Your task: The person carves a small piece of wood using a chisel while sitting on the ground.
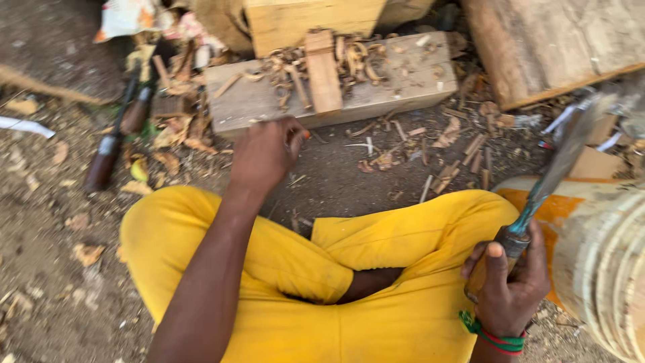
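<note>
Sitting cross-legged on bare earth in bright yellow trousers, the person reaches the left hand forward to the near edge of a pale, flat rectangular wooden block that lies on the ground just beyond the knees. The fingers of that hand are curled together against the block's near left corner, with something small and orange showing at the fingertips; what it is cannot be told, nor whether the hand truly grips it. On top of the block rests a smaller upright-grained strip of light wood, with curled brown wood shavings scattered around it.

To the right and nearer, the right hand is clamped around the brown wooden handle of a long metal chisel with a bluish-green shank, the blade pointing up and away toward the far right; its tip is blurred. A green and red thread band circles that wrist. Just right of this hand sits a large pale rounded wooden piece with carved ridges.

At the far left, two dark-handled tools lie on the ground among dry chips.
</note>
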